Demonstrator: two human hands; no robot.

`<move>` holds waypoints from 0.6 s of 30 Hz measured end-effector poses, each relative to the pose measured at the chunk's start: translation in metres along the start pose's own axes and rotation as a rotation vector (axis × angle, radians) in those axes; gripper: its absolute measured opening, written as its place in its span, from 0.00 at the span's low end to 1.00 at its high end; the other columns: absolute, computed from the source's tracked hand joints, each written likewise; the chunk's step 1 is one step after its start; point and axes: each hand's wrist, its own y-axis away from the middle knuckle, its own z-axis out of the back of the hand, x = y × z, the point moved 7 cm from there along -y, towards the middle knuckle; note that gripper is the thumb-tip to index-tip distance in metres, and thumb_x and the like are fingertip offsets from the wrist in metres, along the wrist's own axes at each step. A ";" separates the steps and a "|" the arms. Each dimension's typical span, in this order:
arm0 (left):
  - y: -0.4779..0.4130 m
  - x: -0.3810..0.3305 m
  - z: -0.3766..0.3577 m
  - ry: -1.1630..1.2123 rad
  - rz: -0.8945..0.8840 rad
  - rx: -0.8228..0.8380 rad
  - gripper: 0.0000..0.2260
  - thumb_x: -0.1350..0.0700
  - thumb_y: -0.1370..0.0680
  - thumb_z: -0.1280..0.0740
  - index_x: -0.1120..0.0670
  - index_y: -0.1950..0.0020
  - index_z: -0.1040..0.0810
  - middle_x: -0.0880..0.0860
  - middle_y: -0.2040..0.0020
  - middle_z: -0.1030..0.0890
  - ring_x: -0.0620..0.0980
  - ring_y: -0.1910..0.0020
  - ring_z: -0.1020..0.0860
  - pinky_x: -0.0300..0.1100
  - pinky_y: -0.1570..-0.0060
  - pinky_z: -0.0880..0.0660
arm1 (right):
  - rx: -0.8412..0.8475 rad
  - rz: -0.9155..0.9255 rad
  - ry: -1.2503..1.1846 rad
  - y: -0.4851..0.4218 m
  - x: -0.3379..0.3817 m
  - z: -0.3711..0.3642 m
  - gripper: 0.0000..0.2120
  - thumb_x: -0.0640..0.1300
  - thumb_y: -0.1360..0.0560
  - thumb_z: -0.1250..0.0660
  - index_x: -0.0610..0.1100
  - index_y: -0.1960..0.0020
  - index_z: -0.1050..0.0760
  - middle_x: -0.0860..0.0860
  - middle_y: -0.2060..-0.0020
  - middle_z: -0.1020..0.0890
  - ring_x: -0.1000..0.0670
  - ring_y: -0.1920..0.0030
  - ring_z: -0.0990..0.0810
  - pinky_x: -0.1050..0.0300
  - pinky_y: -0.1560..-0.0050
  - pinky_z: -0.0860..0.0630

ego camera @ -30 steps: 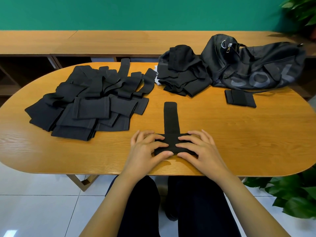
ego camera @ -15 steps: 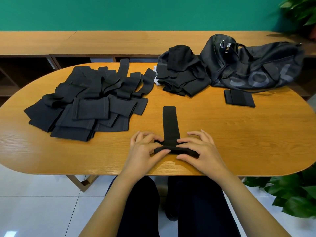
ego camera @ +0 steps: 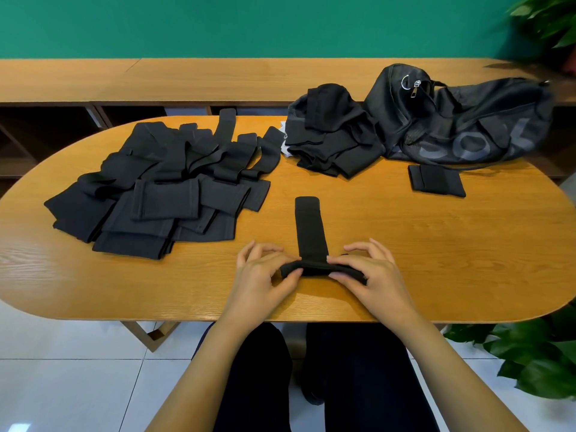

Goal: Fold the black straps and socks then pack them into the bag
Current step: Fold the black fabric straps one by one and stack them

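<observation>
Left hand (ego camera: 263,275): thumb and forefinger pinched together on the left end of the rolled part of the strap; other fingers lifted and spread.
Right hand (ego camera: 371,272): thumb and forefinger clamped on the right end of the same roll; other fingers raised and curled.
Strap in work (ego camera: 309,227): black, flat tail running straight away from the person; near end turned into a crosswise roll between the two hands, close to the near edge of the surface.
Surface (ego camera: 436,244): oval, light wood; bare wood all around the hands, widest to the right of them and along the near edge to the left.
Unfolded pile (ego camera: 162,188): black straps and socks, overlapping, left half of the surface; single pieces hard to tell apart.
Folded piece (ego camera: 436,182): small black rectangle, lying alone just in front of the bag.
Dark heap (ego camera: 333,138): black fabric at the far edge, touching the bag's left side; a scrap of white shows at its left; make-up unclear.
Bag (ego camera: 467,126): black, slumped at the far right, zip pull and ring on top; whether open cannot be told.
Plants (ego camera: 523,353): green leaves, near right and far right corners, cut off by the frame.
Lap: dark trousers below the near edge.
</observation>
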 end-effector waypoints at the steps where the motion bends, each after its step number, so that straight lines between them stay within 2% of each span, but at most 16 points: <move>1: 0.000 0.001 0.001 0.015 0.022 -0.005 0.11 0.46 0.23 0.35 0.47 0.45 0.18 0.31 0.50 0.26 0.30 0.41 0.34 0.34 0.30 0.54 | -0.018 0.005 0.009 0.000 0.001 0.001 0.14 0.47 0.29 0.27 0.52 0.44 0.18 0.68 0.50 0.28 0.67 0.42 0.37 0.47 0.31 0.43; 3: 0.001 0.003 0.002 0.057 0.090 -0.002 0.08 0.53 0.22 0.33 0.45 0.44 0.20 0.37 0.49 0.26 0.31 0.41 0.36 0.38 0.29 0.53 | -0.036 0.031 0.037 -0.001 0.003 0.003 0.14 0.44 0.29 0.27 0.52 0.44 0.18 0.71 0.49 0.28 0.65 0.43 0.35 0.46 0.32 0.40; 5: 0.001 0.005 0.004 0.082 0.139 -0.005 0.13 0.53 0.22 0.34 0.39 0.40 0.26 0.43 0.47 0.25 0.40 0.38 0.34 0.41 0.28 0.52 | -0.053 0.026 0.051 -0.001 0.003 0.004 0.15 0.43 0.29 0.27 0.52 0.43 0.19 0.66 0.49 0.25 0.63 0.44 0.33 0.45 0.34 0.38; 7: 0.001 0.005 0.006 0.085 0.144 -0.018 0.16 0.52 0.21 0.35 0.37 0.35 0.30 0.44 0.50 0.24 0.43 0.41 0.30 0.44 0.27 0.49 | -0.094 0.007 0.050 0.000 0.002 0.007 0.16 0.41 0.29 0.26 0.50 0.42 0.19 0.61 0.52 0.25 0.64 0.46 0.37 0.45 0.37 0.35; 9: 0.000 0.005 0.007 0.090 0.139 -0.042 0.19 0.50 0.21 0.37 0.39 0.31 0.33 0.42 0.55 0.24 0.41 0.45 0.27 0.46 0.27 0.47 | -0.095 -0.047 0.035 0.001 0.000 0.008 0.18 0.47 0.26 0.30 0.52 0.36 0.22 0.58 0.53 0.27 0.63 0.46 0.38 0.47 0.40 0.32; 12: 0.000 0.003 0.008 0.098 0.116 -0.070 0.22 0.48 0.22 0.38 0.39 0.28 0.38 0.44 0.59 0.21 0.41 0.49 0.24 0.45 0.28 0.45 | -0.028 -0.165 0.014 0.002 -0.008 0.004 0.25 0.60 0.26 0.40 0.60 0.29 0.35 0.55 0.53 0.26 0.55 0.44 0.32 0.55 0.43 0.32; 15: 0.001 0.004 0.008 0.110 0.112 -0.087 0.24 0.46 0.22 0.38 0.40 0.27 0.40 0.43 0.61 0.22 0.42 0.50 0.23 0.45 0.30 0.42 | -0.049 -0.169 0.009 0.003 -0.009 0.005 0.28 0.61 0.26 0.41 0.62 0.27 0.42 0.55 0.55 0.27 0.52 0.46 0.30 0.55 0.45 0.31; 18: 0.001 0.006 0.007 0.114 0.138 -0.077 0.26 0.43 0.23 0.38 0.39 0.27 0.41 0.42 0.61 0.22 0.44 0.48 0.24 0.46 0.31 0.42 | -0.078 -0.165 -0.020 0.005 -0.008 0.007 0.30 0.60 0.26 0.39 0.60 0.26 0.45 0.53 0.51 0.22 0.56 0.45 0.32 0.57 0.43 0.33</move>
